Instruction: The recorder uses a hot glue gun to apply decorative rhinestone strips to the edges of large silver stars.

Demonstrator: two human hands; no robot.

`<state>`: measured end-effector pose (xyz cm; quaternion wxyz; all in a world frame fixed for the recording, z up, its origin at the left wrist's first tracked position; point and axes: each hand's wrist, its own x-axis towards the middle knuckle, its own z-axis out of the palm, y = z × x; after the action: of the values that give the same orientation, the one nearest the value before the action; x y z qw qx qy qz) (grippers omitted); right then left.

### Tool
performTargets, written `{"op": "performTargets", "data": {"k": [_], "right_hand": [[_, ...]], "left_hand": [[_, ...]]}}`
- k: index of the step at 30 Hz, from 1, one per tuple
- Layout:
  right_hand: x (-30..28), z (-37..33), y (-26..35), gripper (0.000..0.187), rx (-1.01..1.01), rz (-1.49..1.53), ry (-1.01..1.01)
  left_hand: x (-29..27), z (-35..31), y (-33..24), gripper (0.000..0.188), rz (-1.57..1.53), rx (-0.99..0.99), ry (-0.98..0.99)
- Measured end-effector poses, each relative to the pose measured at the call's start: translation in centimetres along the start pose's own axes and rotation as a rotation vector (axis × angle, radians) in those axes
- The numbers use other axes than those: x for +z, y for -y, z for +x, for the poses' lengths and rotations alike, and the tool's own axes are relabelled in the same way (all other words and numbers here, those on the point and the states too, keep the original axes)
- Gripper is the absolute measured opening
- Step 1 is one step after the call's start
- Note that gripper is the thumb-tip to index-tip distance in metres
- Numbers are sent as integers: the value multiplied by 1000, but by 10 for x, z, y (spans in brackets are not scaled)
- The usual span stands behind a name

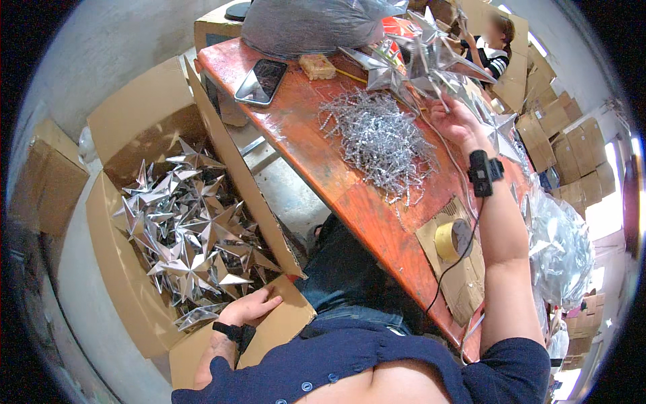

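My left hand (250,308) lies on the near flap of a cardboard box (111,269), its fingers stretched out. Inside that box is a heap of shiny silver stars (192,259). My right hand (454,122) reaches over the far part of the red-orange table (363,209), fingers closed at the lower tip of a silver star (431,57). More silver stars crowd around it, so the exact grip is partly hidden. A pile of silver crinkled tinsel strips (383,141) lies on the tabletop, left of my right forearm.
A phone (261,82), a small tan block (317,66) and a grey plastic bag (309,27) sit at the table's far end. A yellow tape roll (452,240) rests on flat cardboard. Clear plastic bags (562,242) bulge at right. Another person (494,50) works beyond.
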<state>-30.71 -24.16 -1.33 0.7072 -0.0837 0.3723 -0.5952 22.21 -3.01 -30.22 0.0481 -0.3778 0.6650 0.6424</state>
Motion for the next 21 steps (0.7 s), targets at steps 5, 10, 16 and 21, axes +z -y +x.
{"op": "performTargets", "data": {"k": [5,10,16,21], "right_hand": [[6,-55,-17,16,-40,-5,38],[-11,-90,-34,16,-278,-357,33],[26,-142,-73,20,-287,-587,54],[53,-161,-118,19,-296,-684,2]], "left_hand": [[-9,-4,-28,79,-54,-129,108],[-5,-1,-21,79,42,-42,36],[0,-4,-33,69,173,14,-4],[8,-11,-79,75,298,-2,103]]}}
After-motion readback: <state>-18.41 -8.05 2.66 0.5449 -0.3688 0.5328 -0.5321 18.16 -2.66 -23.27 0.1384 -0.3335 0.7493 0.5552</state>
